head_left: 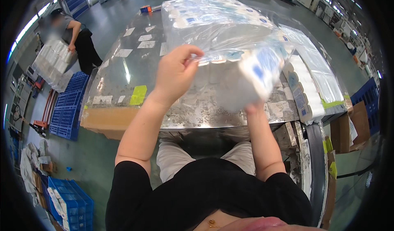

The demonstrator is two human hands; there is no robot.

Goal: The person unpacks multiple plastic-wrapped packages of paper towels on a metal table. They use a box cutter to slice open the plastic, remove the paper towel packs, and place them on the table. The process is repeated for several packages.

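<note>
My left hand (pixel 175 74) is closed, thumb and fingers pinching the near edge of a large clear plastic bag (pixel 217 40). Inside the bag lie several white and blue wrapped packs of paper rolls (pixel 205 15), on the metal table (pixel 193 112). My right hand (pixel 255 107) is at the near end of a white and blue pack of paper rolls (pixel 258 73), which is smeared by motion at the bag's mouth. The pack hides most of its fingers, but the hand appears to hold it.
Along the table's right side stands a row of white roll packs (pixel 305 91) beside a belt (pixel 317 169). At the left, a person (pixel 78 38) handles wrapped packs (pixel 55 62) near a blue pallet (pixel 70 106). A blue crate (pixel 78 202) stands on the floor, lower left.
</note>
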